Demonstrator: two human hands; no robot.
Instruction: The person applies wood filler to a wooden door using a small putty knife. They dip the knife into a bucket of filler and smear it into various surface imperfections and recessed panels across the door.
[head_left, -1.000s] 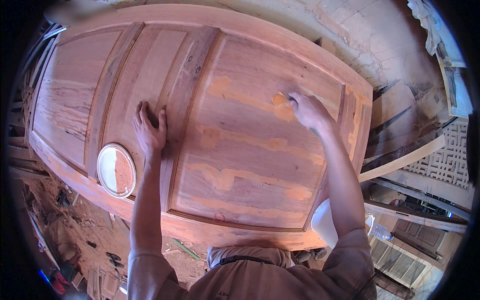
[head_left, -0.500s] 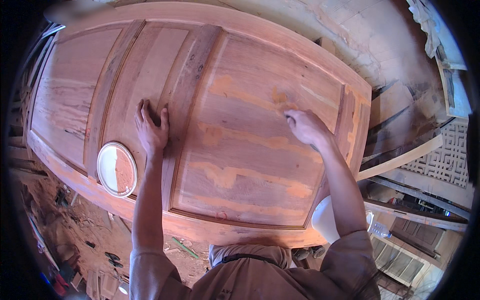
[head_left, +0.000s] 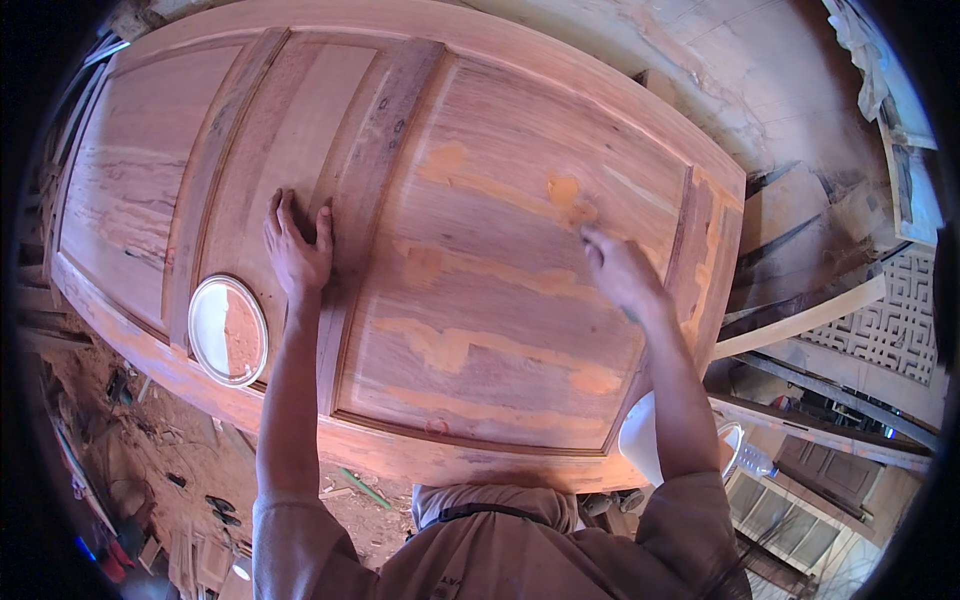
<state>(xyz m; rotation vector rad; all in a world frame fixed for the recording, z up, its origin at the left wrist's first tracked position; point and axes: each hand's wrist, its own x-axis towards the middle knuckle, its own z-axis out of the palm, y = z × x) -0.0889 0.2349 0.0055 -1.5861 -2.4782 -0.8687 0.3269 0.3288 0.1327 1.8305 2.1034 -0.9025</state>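
A large panelled wooden door (head_left: 500, 330) lies flat in front of me, with streaks of orange filler across its wide right-hand panel. My left hand (head_left: 298, 248) rests on a narrower panel left of a dark upright rail, its fingers spread and nothing in them. Over the wide panel, my right hand (head_left: 622, 268) is closed, its fingertips just below a fresh filler patch (head_left: 563, 189). What it grips is hidden and the hand is slightly blurred. A round white lid (head_left: 207, 325) sits on the door nearer than my left hand, carrying reddish filler on its right half.
A white bucket (head_left: 640, 440) stands at the door's near right corner, partly behind my right forearm. Beyond it is a clear plastic bottle (head_left: 754, 461). A curved pale wooden strip (head_left: 810, 318) and a lattice panel (head_left: 880, 315) are at the right. Scraps litter the earthen floor (head_left: 140, 440).
My right hand has shifted slightly right and nearer to me, uncovering more of the fresh orange patch. My left hand stays on the same panel.
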